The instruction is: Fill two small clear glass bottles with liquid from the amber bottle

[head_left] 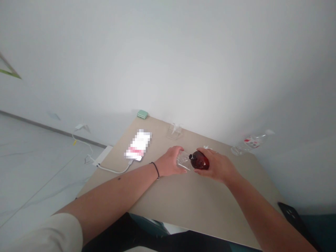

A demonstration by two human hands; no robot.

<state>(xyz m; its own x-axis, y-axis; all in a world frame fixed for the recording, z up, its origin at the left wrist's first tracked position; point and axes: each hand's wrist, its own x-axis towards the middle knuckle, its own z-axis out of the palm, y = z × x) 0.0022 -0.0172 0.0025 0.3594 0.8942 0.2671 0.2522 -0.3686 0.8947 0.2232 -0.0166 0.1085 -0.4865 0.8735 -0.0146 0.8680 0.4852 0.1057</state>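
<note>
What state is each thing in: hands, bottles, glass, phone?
left hand: closed around clear glass
right hand: holding brown bottle
brown bottle: tipped sideways, mouth at the glass, uncapped
clear glass: tilted, held
clear plastic bottle: lying on table
phone: cable plugged in

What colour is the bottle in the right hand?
Dark reddish-brown bottle, seen in the head view.

Brown bottle tipped (mouth leftward) against clear glass.

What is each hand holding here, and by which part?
The left hand grips a clear glass around its side. The right hand holds a brown bottle by its body, neck tipped toward the glass.
</note>
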